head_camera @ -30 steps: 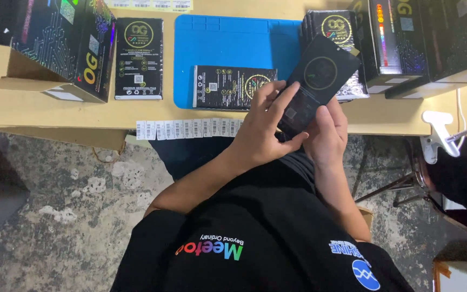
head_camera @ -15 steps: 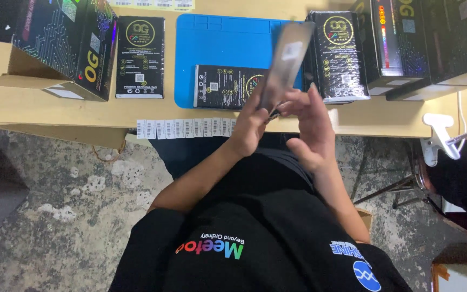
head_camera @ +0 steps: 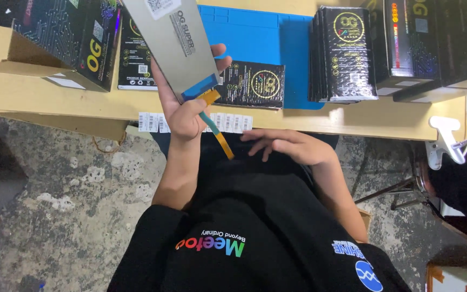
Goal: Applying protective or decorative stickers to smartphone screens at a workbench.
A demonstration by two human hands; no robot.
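My left hand point(head_camera: 185, 116) is raised over the table edge and grips a flat grey screen panel point(head_camera: 163, 43) by its lower end. The panel tilts up and to the left. An orange and teal flex cable point(head_camera: 218, 134) hangs from its lower edge down past my thumb. My right hand point(head_camera: 293, 146) rests on my lap on black cloth, fingers spread, holding nothing. A black flat pack point(head_camera: 255, 84) lies on the blue mat point(head_camera: 266, 38) just beyond my left hand.
A stack of black packs point(head_camera: 344, 54) stands right of the mat. Large dark boxes sit at the left point(head_camera: 60, 38) and right point(head_camera: 433, 43). Another black pack point(head_camera: 133, 59) lies behind the panel. Barcode labels point(head_camera: 152, 121) line the wooden table's edge point(head_camera: 352, 121). A white clamp point(head_camera: 444, 140) is at right.
Both hands held a black pack at the mat. Now the left hand alone holds a grey panel, moved left and up, and the right hand has dropped to my lap.
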